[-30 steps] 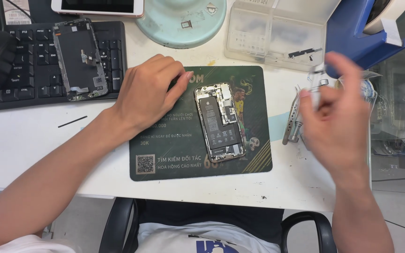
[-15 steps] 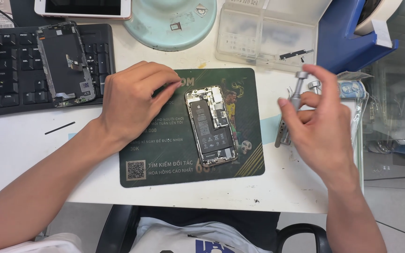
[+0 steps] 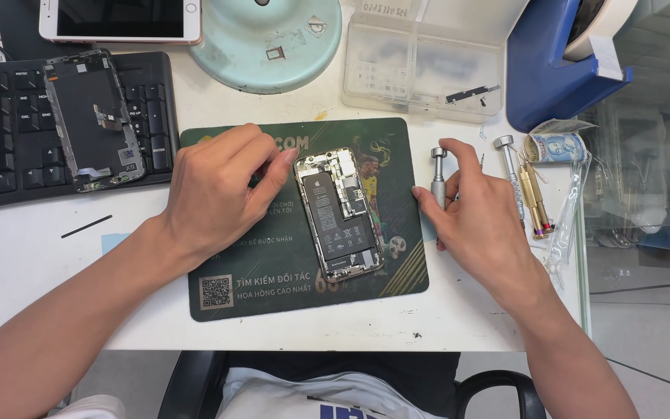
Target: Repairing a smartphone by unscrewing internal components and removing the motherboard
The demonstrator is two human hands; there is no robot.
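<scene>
Silver screwdriver [image 3: 437, 177] pinched in right hand [image 3: 478, 225] grip off mat edge; left hand [image 3: 219, 190] grip loose, touching opened phone [image 3: 339, 213].

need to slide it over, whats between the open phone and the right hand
Only bare green mat between open phone and right hand, head view.

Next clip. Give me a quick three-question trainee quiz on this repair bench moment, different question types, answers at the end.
1. True or false: the opened phone lies on the green mat.
2. What does the right hand grasp? A) silver screwdriver B) tape dispenser C) keyboard
3. Fill in: the detached screen rests on the ____.

Key:
1. True; the left hand rests beside it.
2. A
3. keyboard
</scene>
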